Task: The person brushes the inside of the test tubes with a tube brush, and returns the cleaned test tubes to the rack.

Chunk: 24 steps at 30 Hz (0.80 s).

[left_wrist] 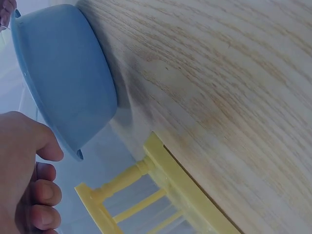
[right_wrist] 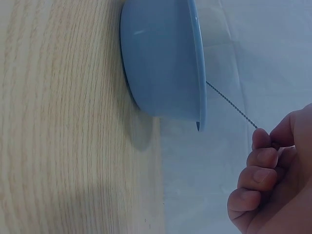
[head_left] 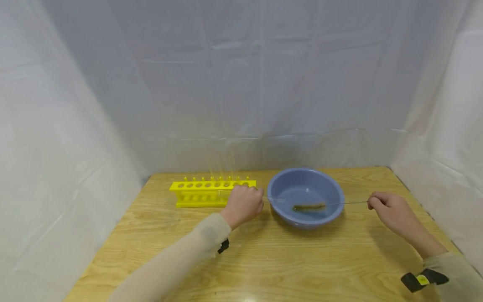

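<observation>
My left hand (head_left: 243, 204) grips a clear glass test tube (head_left: 277, 199), whose end reaches over the left rim of the blue basin (head_left: 306, 225). The tube is faint in the head view, and in the left wrist view the curled fingers (left_wrist: 46, 192) hide it. On the right, my right hand (head_left: 392, 213) pinches the thin twisted-wire handle (right_wrist: 231, 103) of a test tube brush. Its brownish bristles (head_left: 309, 206) lie level over the basin, a little apart from the tube's end.
Left of the basin stands a yellow test tube rack (head_left: 205, 204), partly behind my left hand. Several clear test tubes (head_left: 222, 165) rise at its back. The wooden table (head_left: 264, 260) is enclosed by white sheeting (head_left: 241, 84) at the back and sides.
</observation>
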### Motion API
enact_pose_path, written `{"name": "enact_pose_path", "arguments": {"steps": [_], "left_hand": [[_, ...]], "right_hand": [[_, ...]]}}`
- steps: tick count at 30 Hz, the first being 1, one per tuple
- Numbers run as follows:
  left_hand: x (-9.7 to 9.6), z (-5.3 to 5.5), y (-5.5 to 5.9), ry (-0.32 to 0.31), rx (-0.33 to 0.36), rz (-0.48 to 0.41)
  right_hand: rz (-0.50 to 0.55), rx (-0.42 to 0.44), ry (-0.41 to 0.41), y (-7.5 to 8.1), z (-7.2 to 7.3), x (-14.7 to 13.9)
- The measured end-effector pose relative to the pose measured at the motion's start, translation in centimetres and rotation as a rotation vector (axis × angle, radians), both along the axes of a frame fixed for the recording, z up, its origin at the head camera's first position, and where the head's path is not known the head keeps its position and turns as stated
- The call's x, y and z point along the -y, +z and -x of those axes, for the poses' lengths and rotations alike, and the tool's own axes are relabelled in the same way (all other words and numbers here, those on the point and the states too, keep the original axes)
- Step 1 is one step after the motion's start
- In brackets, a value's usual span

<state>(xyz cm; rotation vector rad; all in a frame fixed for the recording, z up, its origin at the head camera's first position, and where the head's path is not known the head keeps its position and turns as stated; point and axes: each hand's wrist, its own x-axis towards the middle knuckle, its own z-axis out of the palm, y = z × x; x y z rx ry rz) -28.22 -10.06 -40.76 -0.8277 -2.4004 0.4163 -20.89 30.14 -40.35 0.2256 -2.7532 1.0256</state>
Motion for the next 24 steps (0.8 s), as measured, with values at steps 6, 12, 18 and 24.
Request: {"name": "enact_pose_path", "arguments": {"steps": [6, 12, 18, 24], "left_hand": [[-0.2, 0.1, 0.4, -0.022, -0.042, 0.012], [-0.5, 0.1, 0.7, -0.024, -0.054, 0.052], [-0.9, 0.2, 1.1, -0.022, -0.077, 0.087], [-1.2, 0.4, 1.4, -0.045, -0.13, 0.107]], "right_hand": [[-0.009, -0.006, 0.011, -0.2, 0.1, 0.1], [-0.006, -0.013, 0.021, -0.5, 0.2, 0.2], [-0.022, -0.031, 0.018, -0.7, 0.2, 0.2], [-0.021, -0.042, 0.023, -0.8, 0.2, 0.2]]}}
